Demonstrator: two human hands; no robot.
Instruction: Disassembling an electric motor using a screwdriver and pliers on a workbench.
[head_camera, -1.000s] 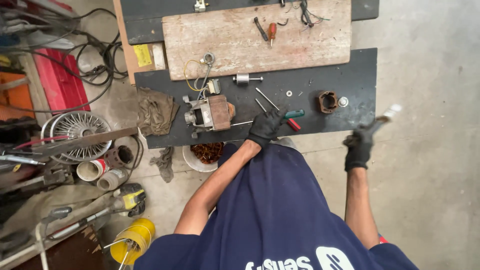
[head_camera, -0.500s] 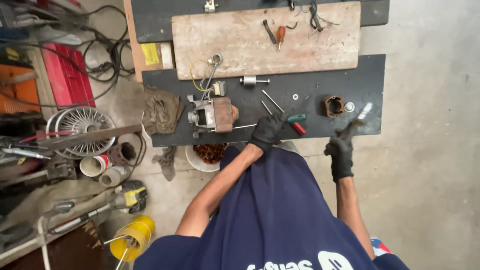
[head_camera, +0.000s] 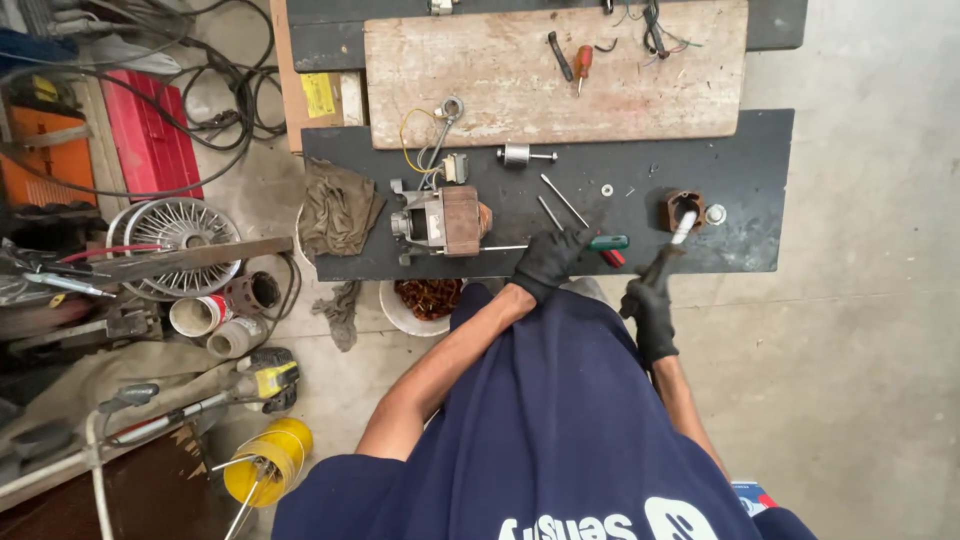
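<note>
Seen from overhead: a person in a dark blue shirt sits at a low black board (head_camera: 740, 150) laid on a concrete floor, both hands in black gloves. The right hand (head_camera: 648, 300) is closed round the dark handle of a hammer (head_camera: 668, 252), whose pale head sits at or in the small brown metal housing (head_camera: 684, 208) near the board's right end; whether it touches I cannot tell. A washer (head_camera: 715, 213) lies just beside the housing. The left hand (head_camera: 548, 258) rests knuckles-up on the board, fingers curled, beside a green-and-red handled screwdriver (head_camera: 607, 246); whether it grips anything I cannot tell. To its left lies a small electric motor (head_camera: 440, 220) with wires, then a crumpled rag (head_camera: 338, 208). Two thin steel rods (head_camera: 560, 200) lie loose between motor and housing. Judgement: the housing looks like cast metal, stiff, small and fairly heavy for its size, likely to skid on the smooth board if struck, so best pinned by its outer walls. The hammer is rigid, head-heavy, best held low on the handle.
</note>
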